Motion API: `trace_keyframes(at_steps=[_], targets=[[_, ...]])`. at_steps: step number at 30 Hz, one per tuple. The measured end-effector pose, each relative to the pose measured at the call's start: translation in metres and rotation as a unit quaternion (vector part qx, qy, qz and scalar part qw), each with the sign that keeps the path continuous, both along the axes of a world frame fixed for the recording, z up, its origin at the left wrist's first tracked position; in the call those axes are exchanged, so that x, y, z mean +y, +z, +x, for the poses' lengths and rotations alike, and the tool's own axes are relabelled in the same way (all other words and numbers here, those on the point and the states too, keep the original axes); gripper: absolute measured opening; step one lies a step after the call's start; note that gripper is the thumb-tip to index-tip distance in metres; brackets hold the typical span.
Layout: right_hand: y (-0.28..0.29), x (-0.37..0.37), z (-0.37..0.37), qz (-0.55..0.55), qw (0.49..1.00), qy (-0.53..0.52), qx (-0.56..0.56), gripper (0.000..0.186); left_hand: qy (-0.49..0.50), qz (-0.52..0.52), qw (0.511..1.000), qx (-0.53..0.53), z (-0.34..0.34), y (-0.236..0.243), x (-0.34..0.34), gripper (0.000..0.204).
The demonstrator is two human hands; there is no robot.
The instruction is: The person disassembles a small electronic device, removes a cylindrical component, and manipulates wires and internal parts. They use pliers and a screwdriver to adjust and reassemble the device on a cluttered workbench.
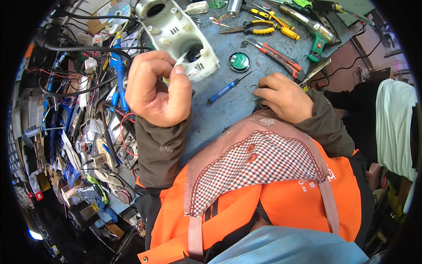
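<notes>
My left hand (160, 90) is raised over the bench, thumb and forefinger pinched on a thin translucent strip (181, 57). Just beyond it lies a white plastic housing (176, 31) with two round openings; the strip shows in front of the nearer one. My right hand (283, 97) rests low at the bench's front edge, fingers curled over scissors (252, 89). Two metal finger rings show; the blades are hidden. Left of that hand lies a blue precision screwdriver (223, 91). A round green circuit board (239, 62) in a dark rim sits behind the screwdriver.
Long-nose pliers (257, 30), a red-black utility knife (277, 57) and a green-handled tool (317, 46) lie along the back right of the blue bench (202, 119). Cables, a blue tool (118, 66) and loose parts crowd the left. A pale cloth (395, 127) hangs at right.
</notes>
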State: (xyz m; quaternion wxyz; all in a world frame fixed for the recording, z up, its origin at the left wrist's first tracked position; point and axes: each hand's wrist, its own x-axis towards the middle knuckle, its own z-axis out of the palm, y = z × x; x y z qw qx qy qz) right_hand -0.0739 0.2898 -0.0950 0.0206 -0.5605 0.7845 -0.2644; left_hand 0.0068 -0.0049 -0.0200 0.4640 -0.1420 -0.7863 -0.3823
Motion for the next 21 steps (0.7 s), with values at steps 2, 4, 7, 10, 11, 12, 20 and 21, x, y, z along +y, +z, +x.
trace_keyframes(at_steps=[2,4,7,10,11,12,20,21], targets=[[0.004,0.0,0.003,0.014,1.0,0.006,0.027,0.036,-0.024,0.022,0.999,-0.006,-0.004,0.002,-0.003,0.011],[0.001,0.002,0.008,0.024,0.998,0.008,0.064,0.036,-0.058,0.034,0.998,0.007,-0.015,0.0,-0.01,0.012],[-0.005,0.008,0.01,0.037,0.992,0.033,0.115,0.034,-0.094,0.08,0.992,0.012,-0.024,-0.003,-0.013,0.012],[0.008,0.009,0.01,0.001,0.993,0.079,0.086,0.027,-0.108,0.068,0.992,0.014,-0.025,-0.006,-0.02,0.012],[0.02,0.006,0.012,-0.061,0.995,0.075,0.003,0.026,-0.104,0.075,0.992,0.007,-0.021,-0.007,-0.022,0.012],[0.037,0.002,0.015,-0.12,0.987,0.071,-0.08,0.024,-0.098,0.082,0.992,0.001,-0.018,-0.007,-0.024,0.012],[0.104,-0.048,-0.017,-0.486,0.805,0.212,-0.268,0.059,-0.056,-0.043,0.997,-0.006,-0.001,0.003,0.007,0.013],[0.106,-0.066,-0.009,-0.501,0.797,0.177,-0.287,0.056,-0.049,-0.071,0.996,0.01,0.001,0.004,0.012,0.014]])
